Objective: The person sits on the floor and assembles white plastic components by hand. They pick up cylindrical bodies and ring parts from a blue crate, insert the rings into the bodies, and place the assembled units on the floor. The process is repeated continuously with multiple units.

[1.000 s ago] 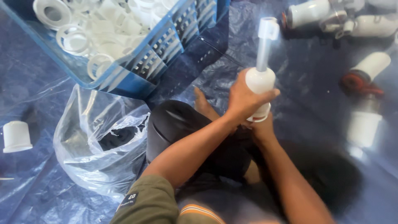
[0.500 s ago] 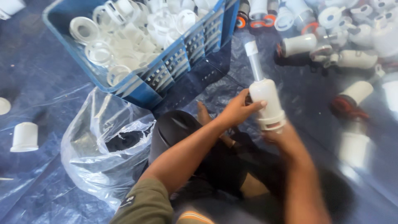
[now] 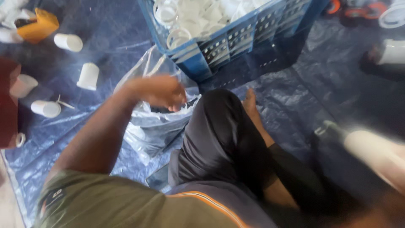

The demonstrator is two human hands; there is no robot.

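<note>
Blue tarpaulin [image 3: 105,46] covers the floor. Left hand [image 3: 162,92], fingers curled and empty, hovers over the mouth of the clear plastic bag [image 3: 154,122] just below it. Blue crate [image 3: 236,36] of white ring fittings stands beyond. Right hand is blurred at the right edge; its grip cannot be told.

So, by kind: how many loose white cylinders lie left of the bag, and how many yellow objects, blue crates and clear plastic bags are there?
Loose white cylinders: 4
Yellow object: 1
Blue crate: 1
Clear plastic bag: 1
Total: 7
</note>
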